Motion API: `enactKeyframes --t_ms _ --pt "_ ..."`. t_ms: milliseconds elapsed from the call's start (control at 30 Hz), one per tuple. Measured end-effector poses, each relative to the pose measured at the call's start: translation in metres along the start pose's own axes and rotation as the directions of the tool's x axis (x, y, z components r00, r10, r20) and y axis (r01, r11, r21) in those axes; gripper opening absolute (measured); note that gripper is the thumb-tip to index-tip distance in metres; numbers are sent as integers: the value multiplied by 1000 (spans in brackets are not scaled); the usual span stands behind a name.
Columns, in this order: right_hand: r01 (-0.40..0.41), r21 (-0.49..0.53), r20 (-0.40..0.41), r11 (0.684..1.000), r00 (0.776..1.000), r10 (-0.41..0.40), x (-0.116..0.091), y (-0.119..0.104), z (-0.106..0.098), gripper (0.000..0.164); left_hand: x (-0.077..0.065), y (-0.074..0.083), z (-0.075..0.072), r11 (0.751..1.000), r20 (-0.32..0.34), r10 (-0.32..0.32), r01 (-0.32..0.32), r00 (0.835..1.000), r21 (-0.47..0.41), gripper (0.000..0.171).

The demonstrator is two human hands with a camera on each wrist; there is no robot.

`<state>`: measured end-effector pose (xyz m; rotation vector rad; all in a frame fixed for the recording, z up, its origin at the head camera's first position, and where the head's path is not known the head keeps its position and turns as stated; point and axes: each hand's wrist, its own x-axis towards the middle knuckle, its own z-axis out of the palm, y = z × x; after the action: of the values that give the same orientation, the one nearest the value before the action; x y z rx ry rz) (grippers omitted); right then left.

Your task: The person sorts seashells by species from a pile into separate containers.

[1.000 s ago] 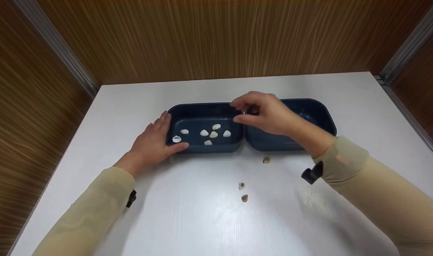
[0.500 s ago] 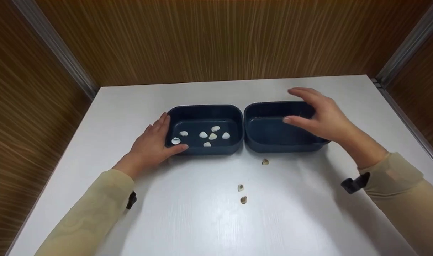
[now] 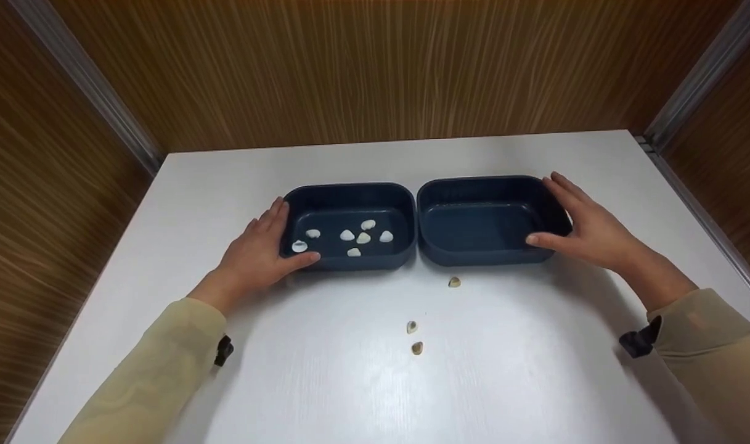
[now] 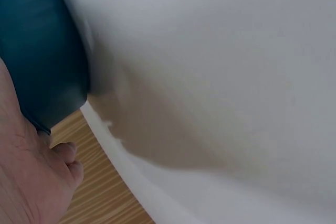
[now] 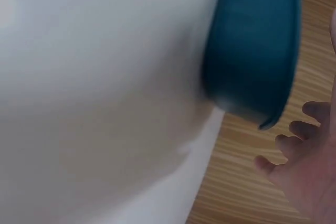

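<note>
My left hand [image 3: 254, 253] rests against the left end of a dark blue rectangular dish [image 3: 350, 264], fingers straight along its side and thumb over the front rim. Several small white seashells [image 3: 363, 238] lie on that dish's floor. Beside it stands a second dark blue dish [image 3: 479, 256], its visible floor bare. Around this dish's right end my right hand [image 3: 596, 234] is spread, holding nothing. In the right wrist view a gap shows between its fingers [image 5: 287, 145] and the dish [image 5: 252, 51]. Three brownish shells lie in front: one shell [image 3: 454, 282] near the right dish, two shells [image 3: 417, 348] closer.
The dishes stand side by side on a white table [image 3: 325, 370], with a narrow gap between them. Wood-grain panels [image 3: 375, 74] rise behind the table and at both sides, with metal posts [image 3: 97, 92] at the corners.
My right hand has moved right, from above the space between the dishes to the right dish's outer end, its fingers spreading. The left hand stays at the left dish.
</note>
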<state>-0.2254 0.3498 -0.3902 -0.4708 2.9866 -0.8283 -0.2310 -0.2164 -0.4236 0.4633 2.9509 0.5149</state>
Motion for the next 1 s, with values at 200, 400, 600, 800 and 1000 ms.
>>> enactKeyframes --t_ms 200,400,600,800,1000 --pt "-66 -25 91 998 994 68 -1 11 7 114 -3 -1 1 1000 -4 -15 15 1000 -9 125" --pt "-46 8 112 999 993 45 -2 19 15 111 -4 -1 2 1000 -18 1 -2 1000 -12 124" --pt "-37 53 121 998 992 31 -4 24 18 111 -2 2 -4 1000 -51 22 -22 998 13 119" --pt "-60 51 132 997 990 53 -3 24 19 112 -8 31 -18 991 -145 131 -135 981 -16 110" --pt "-78 56 136 995 988 70 -2 25 17 112 -25 88 -20 895 -232 411 -438 882 -78 98"
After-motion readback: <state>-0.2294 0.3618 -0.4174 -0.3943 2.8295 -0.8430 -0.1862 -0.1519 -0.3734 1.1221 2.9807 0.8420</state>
